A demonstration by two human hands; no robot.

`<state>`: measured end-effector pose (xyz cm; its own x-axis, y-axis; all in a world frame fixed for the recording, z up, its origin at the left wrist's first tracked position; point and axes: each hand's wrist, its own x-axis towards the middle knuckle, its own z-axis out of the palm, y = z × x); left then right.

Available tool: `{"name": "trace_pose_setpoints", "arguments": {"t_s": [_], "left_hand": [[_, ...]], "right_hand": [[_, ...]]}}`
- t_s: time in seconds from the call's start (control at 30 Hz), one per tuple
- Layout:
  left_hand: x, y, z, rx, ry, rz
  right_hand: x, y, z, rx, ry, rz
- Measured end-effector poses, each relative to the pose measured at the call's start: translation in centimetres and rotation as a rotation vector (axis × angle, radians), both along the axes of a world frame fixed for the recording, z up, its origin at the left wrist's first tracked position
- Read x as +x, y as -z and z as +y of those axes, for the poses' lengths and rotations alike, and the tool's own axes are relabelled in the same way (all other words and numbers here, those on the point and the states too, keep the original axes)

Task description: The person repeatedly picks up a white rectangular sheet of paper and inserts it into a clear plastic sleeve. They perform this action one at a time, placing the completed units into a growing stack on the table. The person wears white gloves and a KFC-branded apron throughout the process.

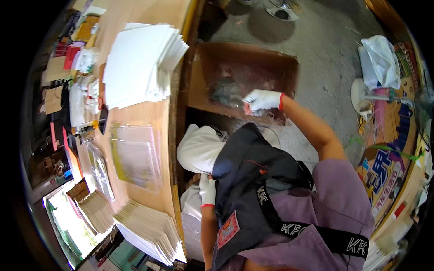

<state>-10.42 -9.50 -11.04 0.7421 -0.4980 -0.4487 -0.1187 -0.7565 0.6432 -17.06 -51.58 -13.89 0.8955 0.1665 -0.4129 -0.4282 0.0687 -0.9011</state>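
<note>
My right hand (263,100), in a white glove with a red cuff, is over an open brown cardboard box (199,86) on the floor. Its fingers are bent together; whatever is between them is too small or blurred to make out. Crumpled clear plastic film (230,86) lies inside the box. Low beside the table edge is my left hand (208,192), gloved the same way, against the dark apron (239,158) on my lap. The left fingers are partly hidden, so their grip is unclear.
On the wooden table (169,131) to my left lie a stack of white sheets (138,63), clear plastic sleeves (135,156), scissors (101,101) and a stack of cream-edged folders or sheets (147,228). A white plastic bag (382,61) and printed cardboard (384,169) are on the right.
</note>
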Motion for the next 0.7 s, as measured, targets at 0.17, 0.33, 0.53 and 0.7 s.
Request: {"name": "trace_pose_setpoints", "arguments": {"t_s": [0.17,0.33,0.53,0.7], "left_hand": [[-0.2,-0.4,0.2,0.042,-0.014,-0.047],[0.0,-2.1,-1.5,0.115,0.048,-0.254],[-0.3,-3.6,-1.9,-0.131,0.065,-0.090],[-2.5,-8.7,-3.4,-0.199,0.360,-0.185]], "right_hand": [[7.1,-8.4,-3.5,0.509,0.203,-0.264],[6.4,3.6,-6.5,-1.561,-0.610,0.381],[10.6,-9.1,-0.8,-1.476,-0.380,0.189],[15.5,-19.7,5.3,-0.959,0.108,-0.614]]}}
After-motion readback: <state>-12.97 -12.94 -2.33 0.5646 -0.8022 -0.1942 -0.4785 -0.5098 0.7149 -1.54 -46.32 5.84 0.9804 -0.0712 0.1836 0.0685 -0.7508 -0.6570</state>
